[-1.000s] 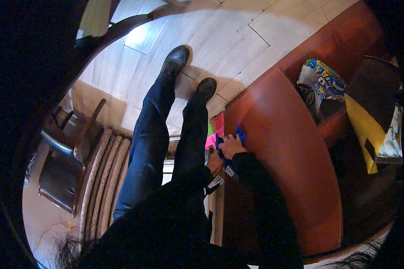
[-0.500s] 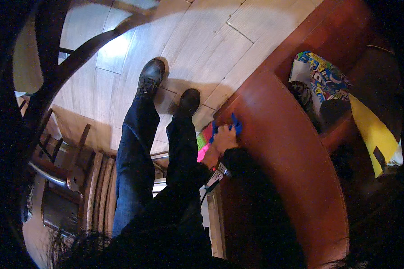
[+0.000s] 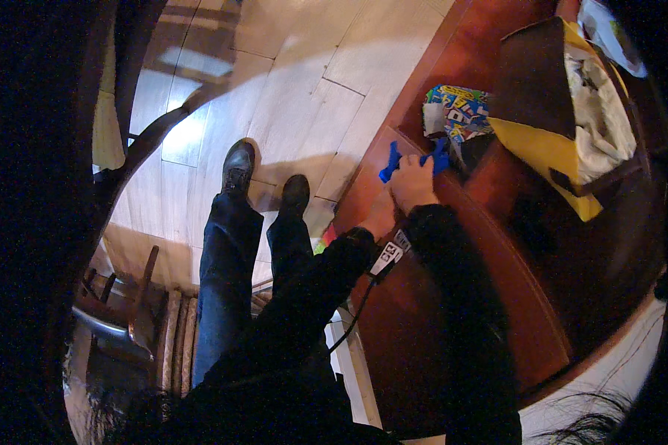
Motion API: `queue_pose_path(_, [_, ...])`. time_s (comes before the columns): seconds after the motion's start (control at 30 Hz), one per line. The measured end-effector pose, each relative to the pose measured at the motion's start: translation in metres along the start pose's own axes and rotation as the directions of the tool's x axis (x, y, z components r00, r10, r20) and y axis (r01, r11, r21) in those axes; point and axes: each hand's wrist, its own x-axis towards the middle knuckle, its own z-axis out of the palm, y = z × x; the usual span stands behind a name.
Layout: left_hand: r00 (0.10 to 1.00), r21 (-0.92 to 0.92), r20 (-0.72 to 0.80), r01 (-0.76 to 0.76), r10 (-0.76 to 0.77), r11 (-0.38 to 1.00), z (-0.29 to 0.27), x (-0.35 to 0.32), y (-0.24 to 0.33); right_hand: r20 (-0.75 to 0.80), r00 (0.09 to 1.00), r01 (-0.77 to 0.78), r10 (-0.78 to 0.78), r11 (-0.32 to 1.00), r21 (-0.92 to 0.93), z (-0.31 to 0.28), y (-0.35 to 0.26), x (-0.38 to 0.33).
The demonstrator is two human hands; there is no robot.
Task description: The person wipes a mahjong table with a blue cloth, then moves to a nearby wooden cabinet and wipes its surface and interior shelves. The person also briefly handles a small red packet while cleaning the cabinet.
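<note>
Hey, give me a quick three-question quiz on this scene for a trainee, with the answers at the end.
1. What colour is the bunched item under the fingers of the right hand?

2. True or false: the dark shoes appear to the left of both hands in the picture.

3. Which appears farther right in the picture?
A) the multicoloured patterned item
B) the yellow-and-brown item

Key: 1. Blue. 2. True. 3. B.
</note>
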Motion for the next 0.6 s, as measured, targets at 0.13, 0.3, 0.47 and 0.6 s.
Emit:
queue_pose_path(0.13, [0.984, 0.108, 0.084, 0.148, -0.158, 0.983, -0.007, -0.072, -0.009, 0.048, 0.999, 0.017, -0.017, 1.0, 0.002, 0.011, -0.058, -0.056])
queue_pose_path(0.3, [0.986, 0.178, 0.11, 0.109, -0.129, 0.978, -0.011, -0.154, 0.003, 0.416, 0.896, 0.069, -0.154, 0.975, 0.213, -0.005, -0.103, -0.119])
queue_pose_path(0.47, [0.97, 0.207, 0.232, 0.02, -0.069, 0.978, 0.006, -0.096, 0.074, 0.304, 0.948, -0.106, 0.092, 0.994, 0.03, -0.07, -0.057, -0.113])
queue_pose_path(0.6, [0.955, 0.159, 0.295, -0.073, 0.023, 0.985, 0.035, -0.076, 0.141, 0.217, 0.951, -0.224, 0.222, 0.974, -0.019, -0.133, -0.006, -0.133])
